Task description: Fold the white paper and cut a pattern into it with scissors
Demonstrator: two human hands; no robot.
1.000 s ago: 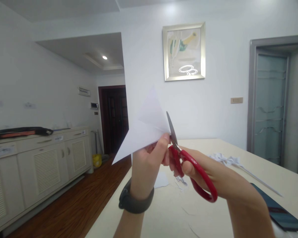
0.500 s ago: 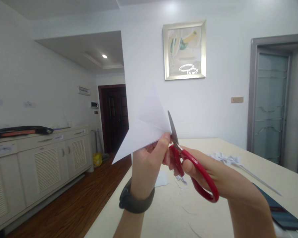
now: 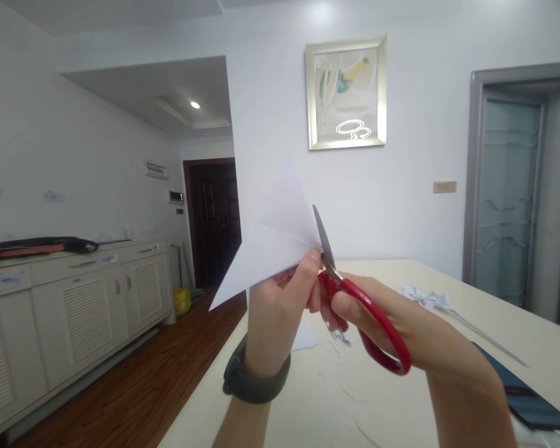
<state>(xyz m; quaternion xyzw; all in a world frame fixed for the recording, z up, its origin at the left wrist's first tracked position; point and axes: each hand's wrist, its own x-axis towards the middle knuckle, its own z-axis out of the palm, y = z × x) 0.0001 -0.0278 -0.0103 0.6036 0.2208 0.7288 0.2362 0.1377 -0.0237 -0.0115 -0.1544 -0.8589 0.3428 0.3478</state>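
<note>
A folded sheet of white paper (image 3: 280, 236) with pointed corners is raised above the table. My left hand (image 3: 284, 292), with a dark band on the wrist, pinches its lower right edge between thumb and fingers. My right hand (image 3: 368, 305) grips red-handled scissors (image 3: 378, 330) by the loops. Their metal blades point up beside the paper's right edge, close to my left thumb. Part of the lower blade and the far handle is hidden behind my fingers.
On the cream table (image 3: 317, 404) lie thin paper scraps (image 3: 338, 339), a white paper piece (image 3: 303, 336), a crumpled paper flower-like shape (image 3: 424, 297) on a thin stem, and a dark flat device (image 3: 527, 392) at the right. A low cabinet (image 3: 88, 298) stands left.
The right thumb and fingers have shifted slightly on the scissor handles, and the handles look closer together. The paper and left hand have barely moved.
</note>
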